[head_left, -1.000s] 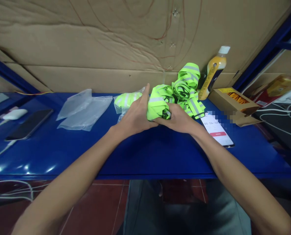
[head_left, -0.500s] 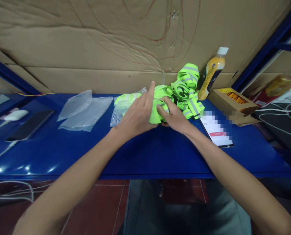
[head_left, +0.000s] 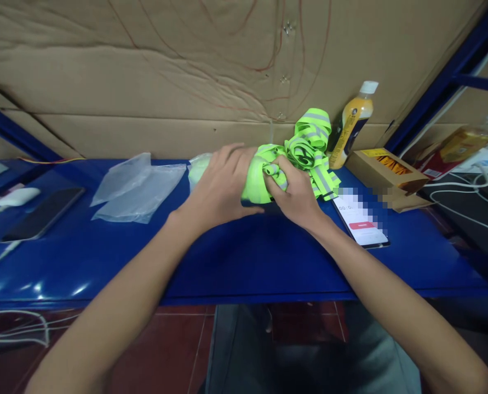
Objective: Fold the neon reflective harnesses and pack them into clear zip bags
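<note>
One green bundle (head_left: 254, 183) lies between left fingers (head_left: 230, 161) (thumb (head_left: 250, 210) spread) and right fingers (head_left: 290, 172) pinching it.

The straps (head_left: 302, 149) look like cloth, the bags (head_left: 143, 189) smooth plastic, the tabletop (head_left: 244, 262) glossy.

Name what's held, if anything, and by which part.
The right hand grips the lime strap bundle at its right side; whether the left hand grips is unclear.

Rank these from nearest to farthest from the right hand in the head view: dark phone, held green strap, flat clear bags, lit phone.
1. Held green strap: in the right hand.
2. Lit phone: just right of it.
3. Flat clear bags: left, past the left hand.
4. Dark phone: far left.
</note>
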`<state>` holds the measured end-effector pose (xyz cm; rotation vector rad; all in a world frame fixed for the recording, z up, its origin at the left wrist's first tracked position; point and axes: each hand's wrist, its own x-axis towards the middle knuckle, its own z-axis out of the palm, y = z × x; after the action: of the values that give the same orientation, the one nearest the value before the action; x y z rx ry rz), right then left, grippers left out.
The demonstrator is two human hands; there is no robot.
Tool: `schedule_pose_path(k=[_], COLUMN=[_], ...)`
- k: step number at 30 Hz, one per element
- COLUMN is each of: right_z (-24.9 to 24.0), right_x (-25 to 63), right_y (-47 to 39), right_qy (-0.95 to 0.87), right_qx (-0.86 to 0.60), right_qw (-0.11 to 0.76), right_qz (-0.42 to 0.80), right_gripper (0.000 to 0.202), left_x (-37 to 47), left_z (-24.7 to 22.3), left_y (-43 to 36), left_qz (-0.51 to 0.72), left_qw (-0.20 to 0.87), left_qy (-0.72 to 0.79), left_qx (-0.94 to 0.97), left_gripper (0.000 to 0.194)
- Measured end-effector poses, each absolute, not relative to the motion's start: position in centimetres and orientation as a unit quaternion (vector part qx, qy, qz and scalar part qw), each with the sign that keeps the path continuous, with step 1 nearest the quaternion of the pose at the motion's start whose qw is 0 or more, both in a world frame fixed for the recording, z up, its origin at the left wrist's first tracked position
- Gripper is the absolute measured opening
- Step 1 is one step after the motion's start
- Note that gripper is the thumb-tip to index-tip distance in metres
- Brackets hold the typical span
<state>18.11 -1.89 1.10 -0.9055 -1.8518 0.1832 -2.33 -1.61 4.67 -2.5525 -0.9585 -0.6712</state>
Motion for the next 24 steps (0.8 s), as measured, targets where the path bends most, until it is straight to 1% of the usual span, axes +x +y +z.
schedule_pose_path(k=[2,3,5,7,9,11,12,15,17,19,21,24], right_z=[0.8,0.6,0.2,0.0,0.2,0.7,1.0,2.2,2.8,2.8,2.4,1.5], right_x=[17.9,17.7,17.3,17.2,17.3,17.7,17.9,18.5,18.7,18.5,18.0,17.0], right_y=[-2.2,-2.4,-3.0,-3.5,-3.7,-3.5,-3.3,-2.6,-2.3,-2.1,-2.1,-2.4], right_qy=[-0.788,-0.797,-0.810,-0.814,-0.816,-0.815,-0.803,-0.700,-0.634,-0.626,-0.639,-0.632], right_qx=[-0.372,-0.376,-0.410,-0.459,-0.476,-0.450,-0.435,-0.389,-0.345,-0.317,-0.326,-0.379], right_qw=[0.488,0.472,0.418,0.354,0.328,0.351,0.373,0.449,0.487,0.516,0.542,0.571], right_qz=[0.038,0.018,-0.007,-0.007,0.023,0.101,0.164,0.397,0.491,0.491,0.437,0.362], right_gripper=[0.020,0.019,0.017,0.018,0.018,0.015,0.017,0.035,0.045,0.053,0.056,0.055], left_x=[-2.0,-1.9,-1.6,-1.5,-1.5,-1.5,-1.6,-2.1,-2.4,-2.5,-2.4,-2.2], left_z=[4.2,3.8,2.9,2.1,1.7,1.7,1.9,2.8,3.3,3.6,3.4,2.8], left_y=[-1.5,-1.4,-1.2,-1.0,-0.9,-0.8,-0.8,-0.6,-0.6,-0.6,-0.7,-0.8], left_qz=[-0.223,-0.224,-0.232,-0.243,-0.244,-0.247,-0.250,-0.273,-0.292,-0.299,-0.286,-0.257], left_qw=[0.206,0.216,0.218,0.208,0.199,0.187,0.177,0.137,0.119,0.116,0.117,0.118], left_qy=[-0.356,-0.357,-0.348,-0.336,-0.335,-0.345,-0.354,-0.402,-0.432,-0.444,-0.432,-0.398], left_qx=[-0.884,-0.880,-0.882,-0.886,-0.888,-0.886,-0.884,-0.863,-0.845,-0.837,-0.848,-0.873], left_gripper=[0.079,0.068,0.055,0.049,0.048,0.050,0.053,0.065,0.070,0.069,0.069,0.068])
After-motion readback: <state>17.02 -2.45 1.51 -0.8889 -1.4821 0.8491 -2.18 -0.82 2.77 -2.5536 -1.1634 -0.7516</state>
